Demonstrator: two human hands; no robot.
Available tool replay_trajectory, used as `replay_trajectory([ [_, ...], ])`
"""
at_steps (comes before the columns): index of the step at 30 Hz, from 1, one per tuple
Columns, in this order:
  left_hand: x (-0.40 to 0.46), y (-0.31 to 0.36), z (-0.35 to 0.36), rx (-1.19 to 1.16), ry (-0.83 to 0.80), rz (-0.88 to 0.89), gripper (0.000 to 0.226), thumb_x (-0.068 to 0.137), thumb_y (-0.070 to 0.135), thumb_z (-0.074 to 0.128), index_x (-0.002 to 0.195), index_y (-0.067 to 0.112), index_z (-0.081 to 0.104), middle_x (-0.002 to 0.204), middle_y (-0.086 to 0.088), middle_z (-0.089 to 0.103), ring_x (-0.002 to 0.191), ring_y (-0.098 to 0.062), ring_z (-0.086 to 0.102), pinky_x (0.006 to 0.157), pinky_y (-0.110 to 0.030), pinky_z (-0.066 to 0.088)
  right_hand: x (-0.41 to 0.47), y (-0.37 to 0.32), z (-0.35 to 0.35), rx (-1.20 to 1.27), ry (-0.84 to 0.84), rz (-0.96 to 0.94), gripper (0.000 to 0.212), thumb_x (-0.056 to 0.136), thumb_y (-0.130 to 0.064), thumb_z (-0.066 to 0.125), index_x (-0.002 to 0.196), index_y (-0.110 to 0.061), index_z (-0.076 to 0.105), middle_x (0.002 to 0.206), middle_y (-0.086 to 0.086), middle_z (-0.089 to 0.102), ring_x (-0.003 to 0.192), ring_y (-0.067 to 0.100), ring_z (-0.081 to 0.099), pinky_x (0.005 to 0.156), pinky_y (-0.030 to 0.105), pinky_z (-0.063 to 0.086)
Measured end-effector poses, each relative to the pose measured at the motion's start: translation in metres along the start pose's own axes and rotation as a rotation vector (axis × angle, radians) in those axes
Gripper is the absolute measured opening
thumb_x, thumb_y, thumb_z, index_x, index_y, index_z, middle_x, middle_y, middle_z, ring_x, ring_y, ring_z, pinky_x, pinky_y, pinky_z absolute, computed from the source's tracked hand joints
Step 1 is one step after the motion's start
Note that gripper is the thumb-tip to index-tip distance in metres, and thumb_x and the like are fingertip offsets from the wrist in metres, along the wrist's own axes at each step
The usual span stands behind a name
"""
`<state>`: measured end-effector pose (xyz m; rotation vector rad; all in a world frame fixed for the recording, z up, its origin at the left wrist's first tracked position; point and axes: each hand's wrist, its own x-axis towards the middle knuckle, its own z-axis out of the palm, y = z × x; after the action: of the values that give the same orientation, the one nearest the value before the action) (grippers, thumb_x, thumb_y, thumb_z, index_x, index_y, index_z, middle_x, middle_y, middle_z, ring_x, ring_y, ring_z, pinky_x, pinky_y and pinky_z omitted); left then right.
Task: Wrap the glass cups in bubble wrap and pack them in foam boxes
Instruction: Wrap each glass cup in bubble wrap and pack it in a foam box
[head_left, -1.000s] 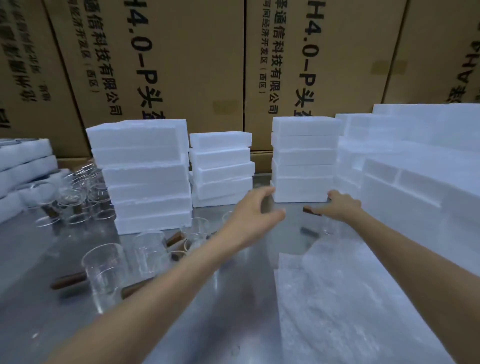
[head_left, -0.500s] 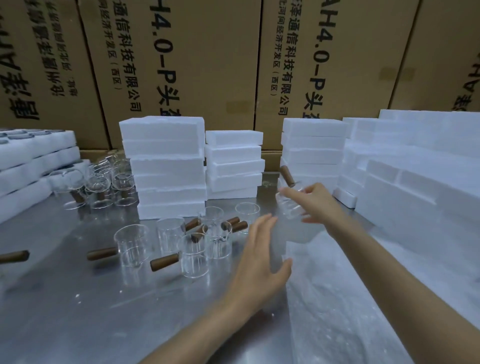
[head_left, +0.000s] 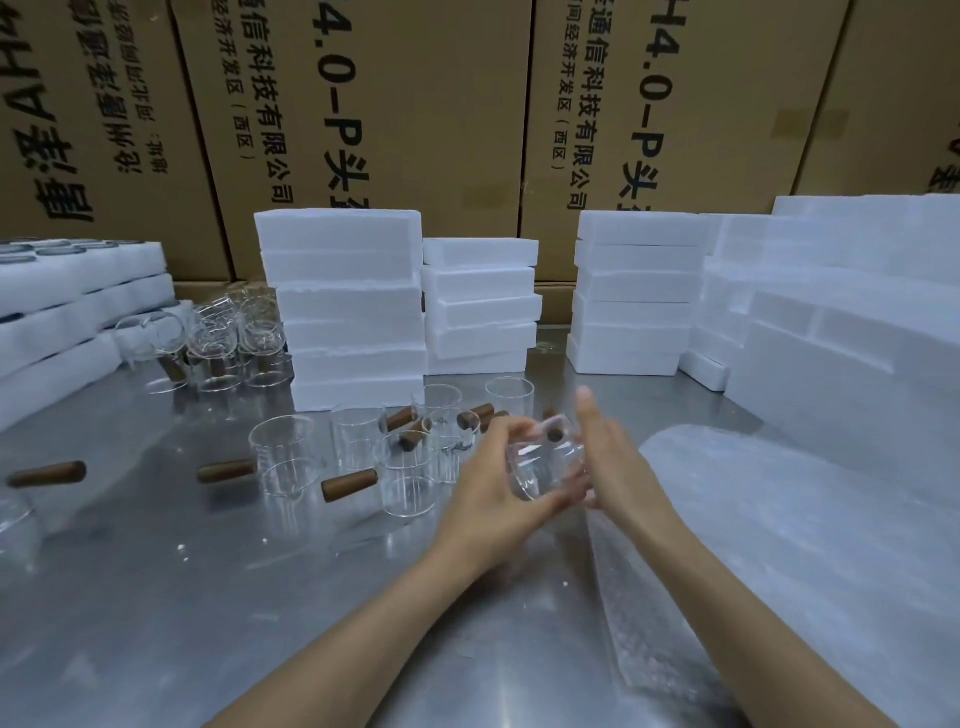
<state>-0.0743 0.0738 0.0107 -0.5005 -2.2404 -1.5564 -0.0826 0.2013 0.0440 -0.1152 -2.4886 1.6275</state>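
Observation:
A clear glass cup (head_left: 543, 465) with a short brown wooden handle lies tilted between both hands above the steel table (head_left: 156, 597). My left hand (head_left: 493, 493) grips it from the left and below, fingers curled round its body. My right hand (head_left: 605, 452) lies against its right side with the fingers straight. A sheet of bubble wrap (head_left: 753, 545) spreads over the table just right of the hands. Several more glass cups (head_left: 405, 467) with wooden handles stand left of the hands. White foam boxes (head_left: 353, 312) are stacked behind them.
More foam stacks stand at the middle back (head_left: 480, 306), right of centre (head_left: 634, 296) and far right (head_left: 841, 322). Foam trays (head_left: 62, 306) and another cluster of glass cups (head_left: 228, 338) sit at the left. Brown cardboard cartons (head_left: 415, 114) wall off the back.
My right hand brought the cup back from the foam stacks toward me. My left hand rose from the table and took hold of the cup. The camera tilted down slightly.

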Motion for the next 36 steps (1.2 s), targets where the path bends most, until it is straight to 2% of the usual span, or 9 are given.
replay_trajectory([
  [4, 0.007, 0.000, -0.018, -0.673, -0.241, -0.315, 0.067, 0.051, 0.022, 0.090, 0.110, 0.013, 0.059, 0.115, -0.004, 0.067, 0.104, -0.015, 0.065, 0.081, -0.022, 0.053, 0.009, 0.005, -0.009, 0.179, -0.035, 0.088, 0.059, 0.088, -0.071, 0.022, 0.084, -0.023, 0.057, 0.071, 0.002, 0.062, 0.059, 0.018, 0.056, 0.057, 0.029, 0.048],
  [7, 0.006, 0.001, -0.030, -0.881, -0.420, -0.365, 0.080, 0.045, 0.027, 0.096, 0.116, 0.013, 0.060, 0.115, -0.002, 0.070, 0.104, -0.017, 0.067, 0.079, -0.022, 0.055, 0.009, 0.007, -0.013, 0.307, -0.150, 0.172, 0.052, 0.088, -0.067, 0.036, 0.081, -0.022, 0.062, 0.061, 0.001, 0.061, 0.045, 0.013, 0.043, 0.044, 0.020, 0.033],
  [11, 0.006, 0.000, -0.037, -0.855, -0.500, -0.379, 0.080, 0.048, 0.024, 0.095, 0.120, 0.017, 0.061, 0.121, -0.002, 0.066, 0.106, -0.016, 0.066, 0.085, -0.024, 0.054, 0.009, 0.008, -0.013, 0.416, -0.279, 0.080, 0.035, 0.089, -0.042, 0.055, 0.061, -0.020, 0.052, 0.043, -0.005, 0.038, 0.037, 0.008, 0.027, 0.036, 0.018, 0.023],
  [15, 0.010, -0.003, -0.038, -0.886, -0.448, -0.380, 0.084, 0.047, 0.021, 0.096, 0.125, 0.022, 0.063, 0.127, -0.004, 0.064, 0.110, -0.022, 0.064, 0.087, -0.028, 0.055, 0.008, 0.009, -0.014, 0.487, -0.055, -0.048, 0.028, 0.088, -0.016, 0.048, 0.061, -0.016, 0.041, 0.040, -0.009, 0.033, 0.038, 0.008, 0.024, 0.035, 0.017, 0.024],
  [19, 0.011, -0.004, -0.034, -0.725, -0.395, -0.359, 0.104, 0.046, 0.037, 0.095, 0.139, 0.027, 0.048, 0.139, 0.002, 0.054, 0.126, -0.019, 0.054, 0.107, -0.034, 0.039, 0.009, 0.012, -0.011, 0.514, 0.163, -0.114, 0.030, 0.094, -0.021, 0.049, 0.065, -0.013, 0.043, 0.051, 0.000, 0.048, 0.036, 0.003, 0.038, 0.038, 0.016, 0.033],
  [24, 0.009, -0.007, -0.023, -0.528, -0.249, -0.266, 0.083, 0.056, 0.036, 0.086, 0.132, 0.032, 0.053, 0.127, 0.001, 0.063, 0.115, -0.012, 0.062, 0.098, -0.032, 0.047, 0.005, 0.013, -0.004, 0.438, 0.141, -0.177, 0.028, 0.094, -0.024, 0.050, 0.069, -0.011, 0.048, 0.049, -0.006, 0.053, 0.038, 0.002, 0.040, 0.040, 0.016, 0.036],
  [30, 0.007, -0.009, -0.026, -0.342, -0.190, -0.239, 0.081, 0.056, 0.043, 0.086, 0.131, 0.038, 0.053, 0.129, 0.004, 0.060, 0.111, -0.010, 0.063, 0.098, -0.032, 0.050, 0.007, 0.014, -0.012, -0.034, 0.199, -0.352, 0.048, 0.095, -0.030, 0.046, 0.049, -0.022, 0.053, 0.047, -0.017, 0.058, 0.046, -0.001, 0.048, 0.050, 0.022, 0.031],
  [33, 0.006, -0.004, -0.024, -0.353, -0.200, -0.186, 0.076, 0.064, 0.033, 0.085, 0.132, 0.037, 0.052, 0.132, 0.008, 0.057, 0.100, -0.007, 0.068, 0.079, -0.017, 0.053, 0.006, 0.015, -0.010, -0.012, 0.217, -0.383, 0.056, 0.097, -0.029, 0.042, 0.041, -0.025, 0.049, 0.045, -0.018, 0.056, 0.042, -0.002, 0.046, 0.043, 0.015, 0.027],
  [36, 0.004, 0.000, -0.022, -0.362, -0.160, -0.166, 0.072, 0.065, 0.027, 0.083, 0.131, 0.032, 0.054, 0.133, 0.007, 0.056, 0.099, -0.001, 0.067, 0.077, -0.015, 0.052, 0.005, 0.015, -0.006, 0.025, 0.231, -0.415, 0.057, 0.097, -0.028, 0.042, 0.041, -0.024, 0.046, 0.048, -0.017, 0.059, 0.045, -0.003, 0.048, 0.044, 0.012, 0.030],
])
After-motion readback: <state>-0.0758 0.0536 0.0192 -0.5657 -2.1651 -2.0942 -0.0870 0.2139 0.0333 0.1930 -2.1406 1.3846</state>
